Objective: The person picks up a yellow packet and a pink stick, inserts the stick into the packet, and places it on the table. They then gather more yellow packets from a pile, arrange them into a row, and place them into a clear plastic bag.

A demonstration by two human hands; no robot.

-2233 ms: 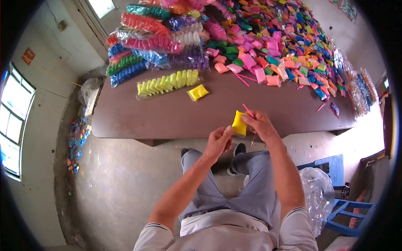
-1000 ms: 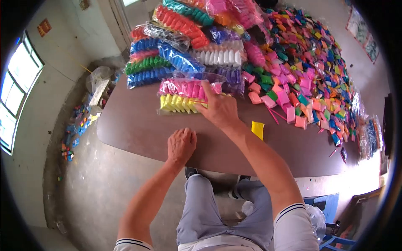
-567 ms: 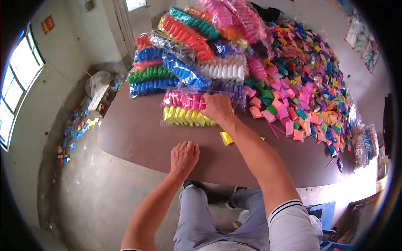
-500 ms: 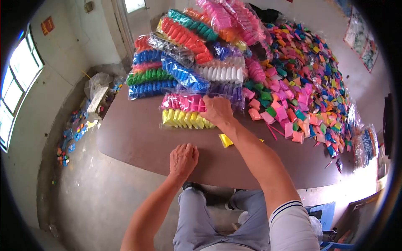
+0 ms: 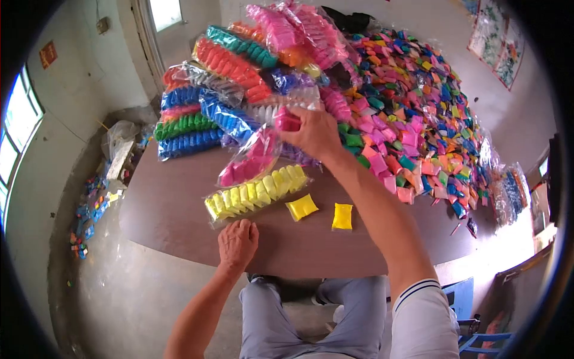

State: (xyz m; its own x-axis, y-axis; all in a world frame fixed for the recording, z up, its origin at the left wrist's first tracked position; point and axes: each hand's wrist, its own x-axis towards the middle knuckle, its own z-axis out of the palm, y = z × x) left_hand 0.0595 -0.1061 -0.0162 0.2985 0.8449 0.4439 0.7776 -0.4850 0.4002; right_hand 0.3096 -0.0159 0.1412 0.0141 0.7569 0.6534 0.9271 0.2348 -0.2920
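My right hand (image 5: 312, 133) is closed on one end of a clear bag of pink packets (image 5: 251, 157), lifting that end while the bag droops down to the left. The bag's lower end hangs by a clear bag of yellow packets (image 5: 257, 192) lying slanted on the table. My left hand (image 5: 238, 244) rests as a loose fist at the table's near edge, just below the yellow bag, with nothing visible in it. Two single yellow packets, one tilted (image 5: 302, 207) and one upright (image 5: 342, 216), lie right of the yellow bag.
Behind my right hand, bags of blue, green, red, teal and pink packets (image 5: 236, 66) are stacked high. A large heap of loose coloured packets (image 5: 412, 119) covers the right side of the brown table (image 5: 173, 197). Scattered packets (image 5: 95, 209) lie on the floor at left.
My right hand has raised the pink bag's right end off its place above the yellow bag. The yellow bag now lies slanted and nearer my left hand. The view has shifted.
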